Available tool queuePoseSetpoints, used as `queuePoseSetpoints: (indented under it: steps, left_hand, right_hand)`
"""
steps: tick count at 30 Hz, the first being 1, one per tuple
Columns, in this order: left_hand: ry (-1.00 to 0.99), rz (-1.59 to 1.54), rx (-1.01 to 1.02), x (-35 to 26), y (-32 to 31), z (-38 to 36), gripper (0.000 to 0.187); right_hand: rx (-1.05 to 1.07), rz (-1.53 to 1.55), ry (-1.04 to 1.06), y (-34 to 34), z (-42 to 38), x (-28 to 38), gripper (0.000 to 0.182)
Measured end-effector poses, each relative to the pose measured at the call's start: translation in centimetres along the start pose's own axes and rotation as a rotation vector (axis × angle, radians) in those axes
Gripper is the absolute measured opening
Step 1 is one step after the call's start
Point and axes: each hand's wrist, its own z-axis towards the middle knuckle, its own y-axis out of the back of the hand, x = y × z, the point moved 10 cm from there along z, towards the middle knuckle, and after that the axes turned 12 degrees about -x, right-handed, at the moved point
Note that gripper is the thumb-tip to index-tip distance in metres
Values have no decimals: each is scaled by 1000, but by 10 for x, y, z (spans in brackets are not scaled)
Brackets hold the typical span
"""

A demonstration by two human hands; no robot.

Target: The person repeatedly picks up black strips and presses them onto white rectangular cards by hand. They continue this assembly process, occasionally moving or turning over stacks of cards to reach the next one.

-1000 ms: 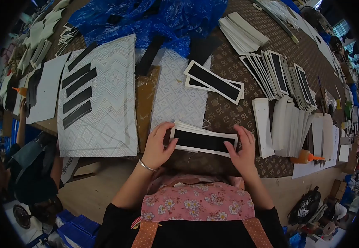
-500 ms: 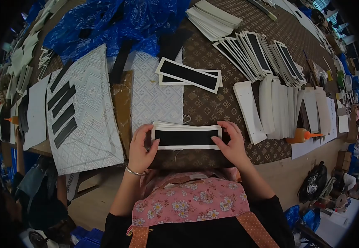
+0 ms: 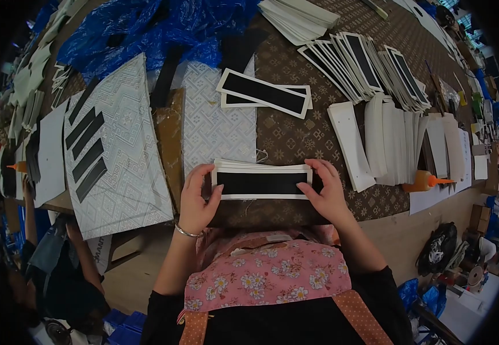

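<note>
A small stack of white card strips, the top one with a black panel (image 3: 261, 184), lies level at the table's front edge. My left hand (image 3: 199, 195) grips its left end, fingers behind and thumb at the front. At the right end my right hand (image 3: 325, 192) holds it the same way. The back edges of the stack are slightly fanned. Beyond it, two more black-panelled strips (image 3: 264, 93) lie crossed, one on the other.
Rows of panelled strips (image 3: 364, 60) and plain white strips (image 3: 390, 141) lie to the right, near an orange glue bottle (image 3: 422, 181). At left, black strips (image 3: 88, 158) rest on patterned sheets. Blue plastic (image 3: 157, 34) covers the back. Another person's arm (image 3: 29, 213) is far left.
The hands and the stack sit a little higher in the picture, as does most of the table, so the view has shifted slightly. Both hands keep their hold on the stack.
</note>
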Motion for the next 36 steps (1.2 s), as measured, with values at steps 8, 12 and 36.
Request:
queuePoseSetpoints:
  steps: [8,12,36]
  left_hand:
    - [-222,240,-22,-37,-6,-5,48]
    - [-458,377,192,-66,-58,-22,51]
    - [-490,477,329,-70,-84,-35,58]
  right_hand:
    - [-122,-12,121,9,-3,20,49]
    - [-44,-206,387,-3,-13,44,48]
    - [-9,-262,434,-6,-27,71,49]
